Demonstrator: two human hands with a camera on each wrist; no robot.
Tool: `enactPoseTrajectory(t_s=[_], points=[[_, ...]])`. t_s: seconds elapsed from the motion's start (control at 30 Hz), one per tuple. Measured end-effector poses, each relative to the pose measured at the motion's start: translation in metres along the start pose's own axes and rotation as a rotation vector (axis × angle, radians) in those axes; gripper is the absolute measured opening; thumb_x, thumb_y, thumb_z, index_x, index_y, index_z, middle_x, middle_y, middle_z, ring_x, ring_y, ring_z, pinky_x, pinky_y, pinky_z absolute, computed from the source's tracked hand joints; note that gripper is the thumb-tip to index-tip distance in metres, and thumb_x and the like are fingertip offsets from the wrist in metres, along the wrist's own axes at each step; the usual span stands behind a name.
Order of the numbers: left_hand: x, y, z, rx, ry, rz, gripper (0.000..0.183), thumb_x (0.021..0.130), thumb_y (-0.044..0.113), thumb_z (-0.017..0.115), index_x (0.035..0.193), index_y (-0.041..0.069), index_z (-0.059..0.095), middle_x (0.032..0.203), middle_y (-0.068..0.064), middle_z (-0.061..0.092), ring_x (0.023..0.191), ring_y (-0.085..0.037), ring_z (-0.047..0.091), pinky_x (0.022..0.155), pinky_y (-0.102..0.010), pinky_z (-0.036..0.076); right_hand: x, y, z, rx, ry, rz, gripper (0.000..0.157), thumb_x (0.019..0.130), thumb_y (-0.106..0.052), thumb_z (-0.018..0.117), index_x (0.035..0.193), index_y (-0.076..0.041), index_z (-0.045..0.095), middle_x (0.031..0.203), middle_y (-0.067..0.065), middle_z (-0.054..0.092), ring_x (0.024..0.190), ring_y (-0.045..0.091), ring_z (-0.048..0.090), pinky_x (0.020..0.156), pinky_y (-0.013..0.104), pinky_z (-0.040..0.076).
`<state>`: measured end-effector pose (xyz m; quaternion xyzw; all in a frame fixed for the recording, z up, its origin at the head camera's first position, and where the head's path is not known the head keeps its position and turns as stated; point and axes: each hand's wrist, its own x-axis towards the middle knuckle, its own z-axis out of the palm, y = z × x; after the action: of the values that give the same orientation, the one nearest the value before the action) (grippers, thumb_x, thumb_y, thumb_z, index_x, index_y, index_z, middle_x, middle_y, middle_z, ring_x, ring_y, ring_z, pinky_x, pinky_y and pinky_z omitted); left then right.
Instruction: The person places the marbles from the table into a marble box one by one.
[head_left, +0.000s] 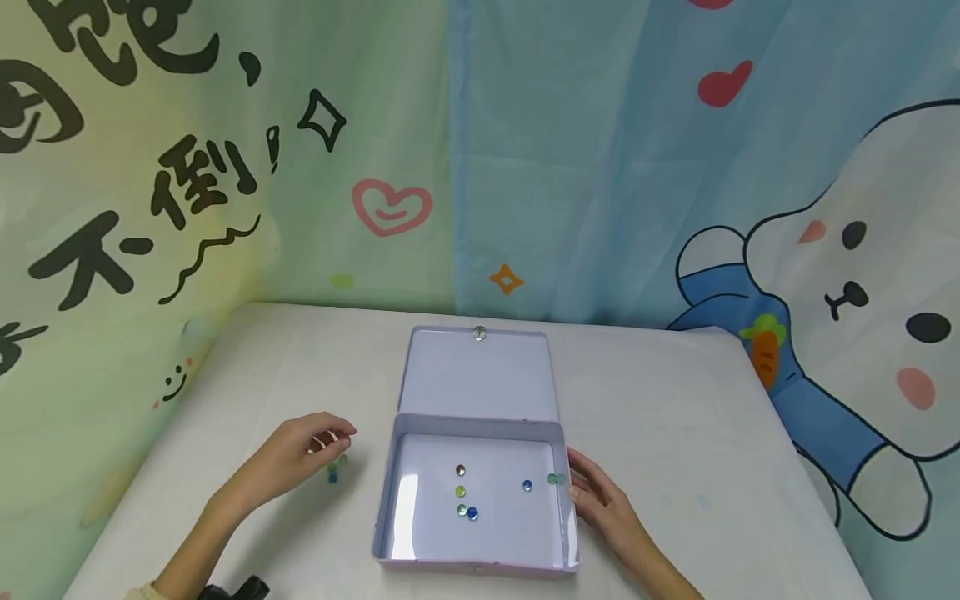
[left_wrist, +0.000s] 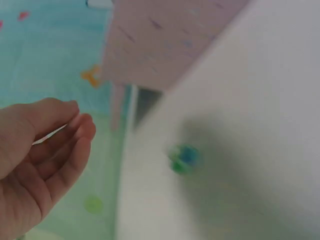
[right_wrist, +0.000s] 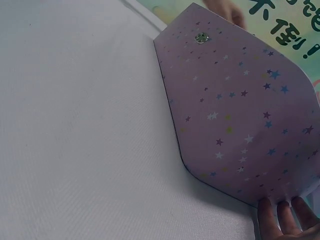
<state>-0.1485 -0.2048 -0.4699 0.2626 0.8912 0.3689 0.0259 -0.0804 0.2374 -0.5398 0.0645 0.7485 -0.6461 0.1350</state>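
A shallow tin box (head_left: 388,500) lies with its lid (head_left: 477,375) folded back. Inside it are several glass marbles, among them a brown one (head_left: 461,470), a yellow-green one (head_left: 461,492) and a blue one (head_left: 527,485). My left hand (head_left: 303,450) hovers left of the box, fingers loosely bent, with nothing visible in its grasp. Just beneath it, green and blue marbles (head_left: 333,477) sit together on the table; they look blurred in the left wrist view. My right hand (head_left: 607,508) rests its fingers (right_wrist: 286,218) against the box's right side.
A white cloth covers the table (head_left: 675,400). Behind it hangs a printed curtain (head_left: 555,167) with a bear and lettering. A dark object (head_left: 236,590) lies at the front edge near the left forearm. A metal clasp (head_left: 479,333) is on the lid's far edge.
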Motion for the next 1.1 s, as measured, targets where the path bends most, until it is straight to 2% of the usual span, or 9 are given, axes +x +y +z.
enactPoseTrajectory(t_s=[0.07, 0.2, 0.27, 0.37, 0.53, 0.77, 1.1], points=[[-0.010, -0.012, 0.003, 0.027, 0.041, -0.007, 0.013, 0.089, 0.006, 0.067, 0.102, 0.007, 0.069, 0.093, -0.003, 0.072, 0.079, 0.000, 0.061, 0.067, -0.020, 0.054, 0.000, -0.001, -0.001, -0.007, 0.001, -0.002, 0.055, 0.097, -0.023, 0.056, 0.148, -0.019, 0.037, 0.156, 0.013, 0.034, 0.140, 0.037, 0.039, 0.100, 0.031, 0.050], [-0.026, -0.029, 0.012, 0.030, 0.063, -0.042, 0.014, 0.088, 0.003, 0.068, 0.102, 0.004, 0.069, 0.095, -0.004, 0.072, 0.080, -0.004, 0.063, 0.066, -0.020, 0.054, 0.000, 0.000, -0.001, -0.009, 0.004, 0.003, 0.055, 0.097, -0.023, 0.056, 0.148, -0.019, 0.037, 0.157, 0.013, 0.033, 0.140, 0.038, 0.038, 0.100, 0.033, 0.050], [-0.031, -0.034, 0.017, 0.023, 0.064, -0.058, 0.015, 0.086, 0.001, 0.068, 0.101, 0.004, 0.068, 0.095, -0.004, 0.072, 0.080, -0.005, 0.064, 0.066, -0.020, 0.054, -0.001, 0.001, -0.001, -0.005, 0.006, 0.005, 0.055, 0.097, -0.022, 0.055, 0.149, -0.019, 0.036, 0.156, 0.013, 0.033, 0.140, 0.038, 0.038, 0.100, 0.032, 0.050], [-0.037, -0.037, 0.024, 0.011, 0.098, -0.039, 0.018, 0.084, -0.003, 0.070, 0.100, 0.004, 0.068, 0.094, -0.005, 0.071, 0.078, -0.005, 0.064, 0.064, -0.020, 0.054, -0.001, 0.002, -0.001, -0.004, 0.009, 0.007, 0.055, 0.097, -0.021, 0.055, 0.149, -0.019, 0.036, 0.156, 0.012, 0.034, 0.139, 0.033, 0.042, 0.099, 0.027, 0.051], [-0.040, -0.042, 0.029, 0.013, 0.132, 0.010, 0.023, 0.080, -0.007, 0.071, 0.099, 0.004, 0.068, 0.093, -0.005, 0.069, 0.077, -0.008, 0.065, 0.062, -0.019, 0.054, -0.001, 0.001, -0.001, -0.005, 0.006, 0.005, 0.055, 0.097, -0.019, 0.054, 0.149, -0.020, 0.036, 0.156, 0.011, 0.034, 0.134, 0.021, 0.048, 0.096, 0.021, 0.050], [-0.040, -0.050, 0.033, 0.003, 0.130, 0.088, 0.025, 0.078, -0.011, 0.071, 0.098, 0.003, 0.069, 0.094, -0.007, 0.068, 0.076, -0.010, 0.065, 0.062, -0.018, 0.054, -0.001, 0.000, 0.000, -0.013, -0.004, -0.002, 0.054, 0.098, -0.021, 0.054, 0.149, -0.020, 0.036, 0.157, 0.012, 0.033, 0.140, 0.037, 0.039, 0.101, 0.031, 0.050], [-0.038, -0.056, 0.036, 0.019, 0.107, 0.095, 0.023, 0.077, -0.010, 0.072, 0.095, 0.005, 0.071, 0.092, -0.006, 0.068, 0.077, -0.006, 0.062, 0.061, -0.018, 0.053, -0.001, -0.001, 0.001, -0.028, -0.018, -0.008, 0.054, 0.098, -0.024, 0.053, 0.149, -0.022, 0.036, 0.158, 0.012, 0.032, 0.140, 0.038, 0.038, 0.102, 0.034, 0.050]])
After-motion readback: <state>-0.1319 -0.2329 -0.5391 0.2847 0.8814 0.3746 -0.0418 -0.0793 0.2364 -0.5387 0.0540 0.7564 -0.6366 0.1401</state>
